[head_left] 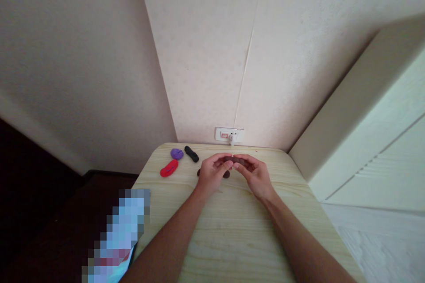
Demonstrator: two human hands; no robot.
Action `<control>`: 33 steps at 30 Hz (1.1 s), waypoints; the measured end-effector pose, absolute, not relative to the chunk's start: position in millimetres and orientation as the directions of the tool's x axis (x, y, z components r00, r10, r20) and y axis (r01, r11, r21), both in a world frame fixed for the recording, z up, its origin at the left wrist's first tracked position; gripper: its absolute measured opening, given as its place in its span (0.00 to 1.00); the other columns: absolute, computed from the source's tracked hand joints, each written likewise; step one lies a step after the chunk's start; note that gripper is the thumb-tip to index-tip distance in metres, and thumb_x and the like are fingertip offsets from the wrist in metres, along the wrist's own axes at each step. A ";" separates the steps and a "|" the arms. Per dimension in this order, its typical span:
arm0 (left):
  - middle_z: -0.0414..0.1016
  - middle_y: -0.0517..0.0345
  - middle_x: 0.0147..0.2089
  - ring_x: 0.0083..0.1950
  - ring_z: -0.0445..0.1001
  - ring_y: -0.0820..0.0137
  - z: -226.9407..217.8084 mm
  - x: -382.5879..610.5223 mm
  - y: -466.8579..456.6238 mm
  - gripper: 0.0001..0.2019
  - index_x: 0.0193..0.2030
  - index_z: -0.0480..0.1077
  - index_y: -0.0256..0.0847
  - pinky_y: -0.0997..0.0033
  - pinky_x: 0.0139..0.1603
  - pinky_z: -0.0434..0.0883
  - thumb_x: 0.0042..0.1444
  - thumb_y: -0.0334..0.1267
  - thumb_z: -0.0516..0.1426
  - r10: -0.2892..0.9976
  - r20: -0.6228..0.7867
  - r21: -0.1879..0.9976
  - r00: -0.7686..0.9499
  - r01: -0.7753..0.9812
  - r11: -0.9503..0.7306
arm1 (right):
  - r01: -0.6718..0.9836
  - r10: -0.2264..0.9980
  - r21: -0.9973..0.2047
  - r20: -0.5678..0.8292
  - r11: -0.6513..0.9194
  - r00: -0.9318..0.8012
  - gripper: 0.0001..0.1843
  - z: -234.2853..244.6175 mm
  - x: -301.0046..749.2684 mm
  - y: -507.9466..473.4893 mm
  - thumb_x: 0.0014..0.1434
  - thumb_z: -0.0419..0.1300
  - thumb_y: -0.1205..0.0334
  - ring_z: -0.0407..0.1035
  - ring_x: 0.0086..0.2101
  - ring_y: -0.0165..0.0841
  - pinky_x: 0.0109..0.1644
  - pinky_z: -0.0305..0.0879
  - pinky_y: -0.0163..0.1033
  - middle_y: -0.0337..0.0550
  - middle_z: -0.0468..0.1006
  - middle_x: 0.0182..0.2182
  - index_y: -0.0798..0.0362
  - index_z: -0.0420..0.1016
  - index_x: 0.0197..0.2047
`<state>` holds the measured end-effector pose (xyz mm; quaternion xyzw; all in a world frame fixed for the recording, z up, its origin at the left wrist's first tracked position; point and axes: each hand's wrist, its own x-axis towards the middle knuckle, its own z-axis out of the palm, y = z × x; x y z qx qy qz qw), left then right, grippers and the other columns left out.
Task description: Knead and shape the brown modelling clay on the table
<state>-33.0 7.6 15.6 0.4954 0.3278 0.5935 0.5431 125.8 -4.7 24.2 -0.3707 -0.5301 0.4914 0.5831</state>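
Note:
Both my hands meet over the far part of the wooden table [229,230]. Between the fingertips of my left hand [213,170] and my right hand [254,172] is a short dark brown roll of modelling clay [235,159]. The thumbs press on its near side, and the fingers curl around its ends. More brown clay [226,174] lies on the table by my left hand, which partly covers it. To the left are a purple clay lump [177,154], a black clay roll [191,154] and a red clay piece [169,168] with purple streaks.
Behind the table's far edge, a wall socket [229,135] holds a white plug with a cord running up the wall. A screen [126,225], blurred out, stands at the left edge. A pale cabinet [375,141] is on the right.

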 end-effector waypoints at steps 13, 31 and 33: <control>0.86 0.48 0.41 0.40 0.84 0.65 15.8 -32.3 6.6 0.17 0.41 0.81 0.36 0.67 0.45 0.78 0.46 0.40 0.74 0.985 0.163 0.890 0.051 -0.438 -0.124 | -0.250 0.960 -0.928 0.253 0.276 0.120 0.26 17.7 125.3 -0.3 0.50 0.78 0.53 0.81 0.47 0.39 0.58 0.75 0.50 0.45 0.87 0.47 0.45 0.84 0.52; 0.85 0.45 0.51 0.55 0.82 0.57 11.1 -33.5 7.7 0.18 0.48 0.80 0.38 0.60 0.55 0.77 0.49 0.36 0.71 0.966 0.228 0.903 0.120 -0.398 -0.164 | -0.213 0.957 -0.936 0.253 0.279 0.140 0.13 22.1 126.2 -3.2 0.52 0.77 0.52 0.82 0.47 0.42 0.61 0.72 0.54 0.46 0.88 0.44 0.45 0.89 0.41; 0.84 0.43 0.54 0.57 0.82 0.55 10.3 -32.4 7.6 0.20 0.51 0.79 0.38 0.58 0.56 0.77 0.50 0.38 0.70 0.963 0.229 0.913 0.141 -0.373 -0.163 | -0.235 0.963 -0.935 0.242 0.264 0.119 0.16 22.4 125.5 -4.3 0.50 0.78 0.53 0.81 0.48 0.42 0.62 0.72 0.54 0.46 0.88 0.45 0.44 0.88 0.44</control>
